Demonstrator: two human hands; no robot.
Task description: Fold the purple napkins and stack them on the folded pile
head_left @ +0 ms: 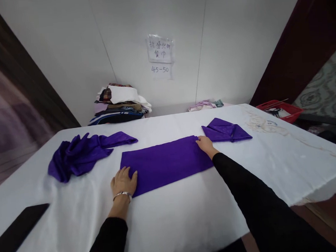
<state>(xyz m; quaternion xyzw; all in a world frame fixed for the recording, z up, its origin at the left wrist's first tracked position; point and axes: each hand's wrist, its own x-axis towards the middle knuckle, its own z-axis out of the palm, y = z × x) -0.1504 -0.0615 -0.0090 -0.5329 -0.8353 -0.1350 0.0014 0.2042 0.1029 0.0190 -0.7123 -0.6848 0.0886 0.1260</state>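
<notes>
While the purple napkin (165, 161) lay flat mid-way across the white tablecloth (187, 217), I judged gentle, even tension best, my left hand (123, 183) spread over its left end, my right hand (206, 144) pinching its far right corner.

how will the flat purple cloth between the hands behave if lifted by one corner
The flat purple cloth would probably droop, as the similar crumpled purple cloth lies in soft folds. It lies thin and flat, so it's likely light.
</notes>
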